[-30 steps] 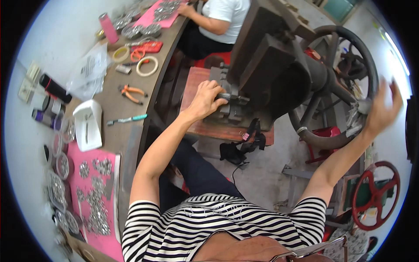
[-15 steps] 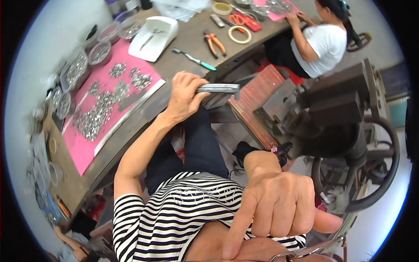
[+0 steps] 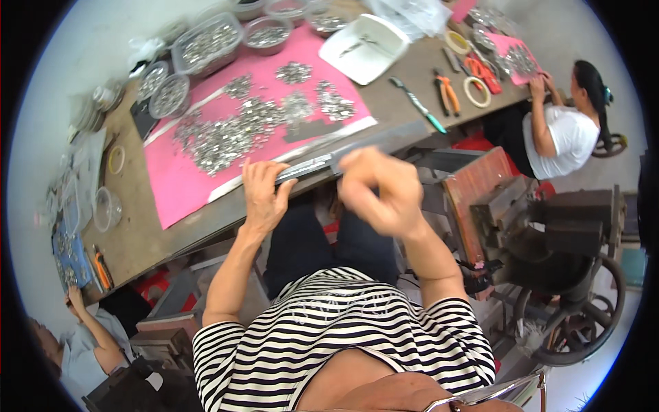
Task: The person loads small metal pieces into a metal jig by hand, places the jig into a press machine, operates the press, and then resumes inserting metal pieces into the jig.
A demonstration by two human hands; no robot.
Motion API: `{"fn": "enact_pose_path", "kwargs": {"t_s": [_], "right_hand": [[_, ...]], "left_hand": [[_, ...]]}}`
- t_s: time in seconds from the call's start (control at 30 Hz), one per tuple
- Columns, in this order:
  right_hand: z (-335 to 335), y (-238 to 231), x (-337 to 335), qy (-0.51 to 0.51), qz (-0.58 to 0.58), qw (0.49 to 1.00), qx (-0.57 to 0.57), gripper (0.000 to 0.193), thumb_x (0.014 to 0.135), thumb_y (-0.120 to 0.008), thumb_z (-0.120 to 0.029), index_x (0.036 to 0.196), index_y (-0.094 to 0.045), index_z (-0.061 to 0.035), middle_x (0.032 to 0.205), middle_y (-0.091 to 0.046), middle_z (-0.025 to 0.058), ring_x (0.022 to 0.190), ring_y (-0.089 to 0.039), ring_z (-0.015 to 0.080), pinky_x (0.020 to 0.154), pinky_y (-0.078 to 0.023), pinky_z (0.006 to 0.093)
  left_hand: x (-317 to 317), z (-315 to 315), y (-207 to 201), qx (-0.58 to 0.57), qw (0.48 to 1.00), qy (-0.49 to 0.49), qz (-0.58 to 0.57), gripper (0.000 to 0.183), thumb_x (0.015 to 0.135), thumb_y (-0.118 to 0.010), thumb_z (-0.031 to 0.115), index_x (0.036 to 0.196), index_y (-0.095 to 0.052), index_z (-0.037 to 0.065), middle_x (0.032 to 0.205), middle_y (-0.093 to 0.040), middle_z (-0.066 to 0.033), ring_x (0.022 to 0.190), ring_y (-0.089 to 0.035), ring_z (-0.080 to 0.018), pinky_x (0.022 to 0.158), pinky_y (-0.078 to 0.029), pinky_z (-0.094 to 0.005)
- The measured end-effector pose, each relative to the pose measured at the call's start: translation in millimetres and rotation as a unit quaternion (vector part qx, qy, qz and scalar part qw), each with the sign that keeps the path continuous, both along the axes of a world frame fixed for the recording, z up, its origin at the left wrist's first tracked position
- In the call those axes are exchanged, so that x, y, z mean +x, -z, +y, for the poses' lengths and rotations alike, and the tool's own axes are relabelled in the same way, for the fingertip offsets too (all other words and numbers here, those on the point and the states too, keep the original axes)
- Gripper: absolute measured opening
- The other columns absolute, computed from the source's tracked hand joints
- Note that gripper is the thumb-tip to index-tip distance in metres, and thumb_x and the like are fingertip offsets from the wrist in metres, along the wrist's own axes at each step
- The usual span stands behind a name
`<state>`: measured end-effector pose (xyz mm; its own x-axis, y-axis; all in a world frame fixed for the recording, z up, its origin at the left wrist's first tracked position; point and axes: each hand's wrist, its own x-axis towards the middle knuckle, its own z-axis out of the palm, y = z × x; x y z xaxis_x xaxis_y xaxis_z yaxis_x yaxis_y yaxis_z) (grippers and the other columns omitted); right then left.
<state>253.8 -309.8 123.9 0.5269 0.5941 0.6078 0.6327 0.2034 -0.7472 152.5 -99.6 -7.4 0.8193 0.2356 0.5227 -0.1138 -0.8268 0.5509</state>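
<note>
My left hand (image 3: 264, 196) grips one end of a narrow dark grey bar (image 3: 305, 167) with a shiny, uneven top, at the table's near edge. At the bar's right end is my right hand (image 3: 384, 192), its fingers curled and blurred; whatever may be in them is hidden. Just beyond both hands lies a pink sheet (image 3: 168, 196) with a pale strip along its near edge. Several heaps of small shiny metal pieces (image 3: 230, 134) are spread over the sheet.
Plastic tubs of metal pieces (image 3: 206, 48) line the back. To the right lie a white tray (image 3: 336, 58), a toothbrush (image 3: 417, 104), orange-handled pliers (image 3: 447, 95) and a tape roll (image 3: 476, 93). A machine with a handwheel (image 3: 614, 288) stands at right. Co-workers sit right (image 3: 559, 134) and lower left (image 3: 93, 343).
My right hand has gone from near my chest up to the bar's right end. The bar in my left hand has come down to the table edge. The view has turned toward the left.
</note>
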Motion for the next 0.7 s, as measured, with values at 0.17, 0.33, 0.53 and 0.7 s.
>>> {"fn": "enact_pose_path", "kwargs": {"t_s": [0.17,0.33,0.53,0.7], "right_hand": [[30,115,30,0.129,-0.104,0.955,-0.247,0.042,0.080,-0.084,-0.021,0.113,-0.067,-0.0026,0.110,-0.064,0.0111,0.107,-0.060,0.0318,0.093,-0.044,0.0425],[44,125,30,0.122,-0.135,0.949,-0.259,0.032,0.082,-0.081,-0.015,0.107,-0.066,-0.0018,0.106,-0.065,0.0111,0.099,-0.059,0.0306,0.087,-0.044,0.0411],[51,138,41,0.119,-0.146,0.960,-0.209,0.030,0.085,-0.075,-0.007,0.114,-0.067,-0.0018,0.112,-0.064,0.0131,0.103,-0.060,0.0306,0.091,-0.044,0.0409],[55,139,37,0.133,-0.122,0.973,-0.146,0.048,0.079,-0.084,-0.015,0.121,-0.066,-0.0023,0.119,-0.062,0.0135,0.108,-0.058,0.0330,0.095,-0.046,0.0435]], "left_hand": [[-10,25,20,-0.004,0.999,-0.035,-0.001,0.030,0.082,-0.078,0.016,0.108,-0.068,0.005,0.100,-0.059,-0.0100,0.101,-0.056,-0.0310,0.113,-0.031,-0.0559],[-11,29,16,-0.011,0.999,-0.039,-0.005,0.031,0.083,-0.077,0.017,0.110,-0.068,0.004,0.099,-0.058,-0.0091,0.098,-0.055,-0.0301,0.108,-0.034,-0.0541],[-9,29,9,-0.064,0.996,-0.055,0.019,0.025,0.084,-0.075,0.012,0.108,-0.075,0.007,0.099,-0.058,-0.0087,0.096,-0.053,-0.0289,0.090,-0.040,-0.0450],[2,19,15,0.040,0.991,-0.112,-0.055,0.026,0.084,-0.074,0.009,0.110,-0.073,0.008,0.103,-0.062,-0.0074,0.098,-0.055,-0.0273,0.094,-0.040,-0.0463]]}}
